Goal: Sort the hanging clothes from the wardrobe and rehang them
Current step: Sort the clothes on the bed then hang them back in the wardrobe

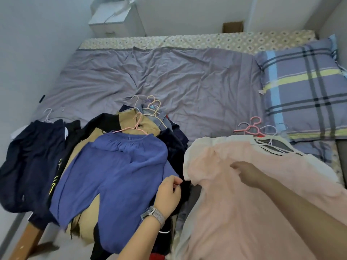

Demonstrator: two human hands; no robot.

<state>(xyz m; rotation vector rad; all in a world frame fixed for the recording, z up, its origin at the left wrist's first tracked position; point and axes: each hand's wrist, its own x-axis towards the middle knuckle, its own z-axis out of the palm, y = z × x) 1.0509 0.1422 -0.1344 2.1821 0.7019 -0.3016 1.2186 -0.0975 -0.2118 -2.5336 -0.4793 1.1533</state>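
Three heaps of clothes on hangers lie on the bed. Blue trousers (116, 177) on a pink hanger (134, 128) top the middle heap, over tan and black garments. My left hand (169, 192), a watch on its wrist, has curled fingers at the trousers' right edge and pinches dark fabric there. A pale pink garment (244, 212) covers the right heap, with several hanger hooks (251, 126) at its top. My right hand (244, 173) lies on the pink garment and gathers a fold of it. A navy garment (32, 162) on a white hanger lies at the left.
The purple sheet (169, 76) spreads behind the heaps. A plaid pillow (304, 87) sits at the right. A white cabinet (116, 17) stands beyond the bed's far edge. A wooden bed corner (28, 241) shows at the lower left.
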